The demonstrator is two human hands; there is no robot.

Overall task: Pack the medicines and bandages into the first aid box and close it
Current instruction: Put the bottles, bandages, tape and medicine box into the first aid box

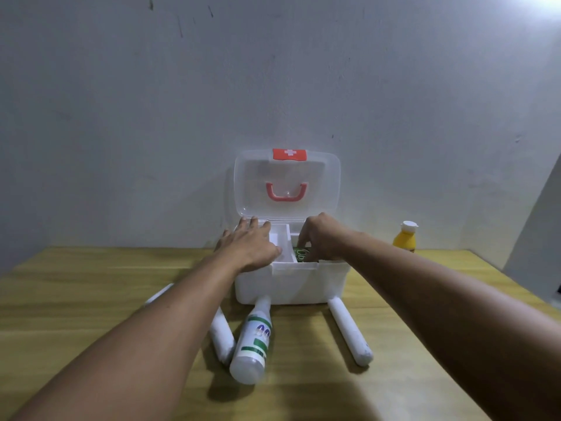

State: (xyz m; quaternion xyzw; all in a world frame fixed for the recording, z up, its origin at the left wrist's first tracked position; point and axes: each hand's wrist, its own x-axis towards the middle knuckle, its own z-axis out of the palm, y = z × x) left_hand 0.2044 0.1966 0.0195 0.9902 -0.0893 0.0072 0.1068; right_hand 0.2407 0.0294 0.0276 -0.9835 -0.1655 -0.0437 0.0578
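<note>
Head view shows the first aid box (293, 282) sitting open at the far middle of the wooden table (425, 375), its clear lid (287, 186) tipped back upright against the wall. Inside, white dividers split it into compartments; the right hand (318, 238) reaches down into the right-hand one, fingers curled around a green-labelled packet (302, 255), though whether it is gripped or just released I cannot tell. The left hand (249, 244) lies flat and spread over the box's left rim, holding nothing and seemingly steadying it.

Packing looks barely begun. Just in front of the box lie a white bottle (253, 341) on its side, a bandage roll (222, 337) touching it on the left, another roll (350, 331) to the right, and a third roll (158, 294) half hidden behind the left forearm. A yellow bottle (405, 237) stands apart at the far right. All of these remain outside, and the lid is not yet shut.
</note>
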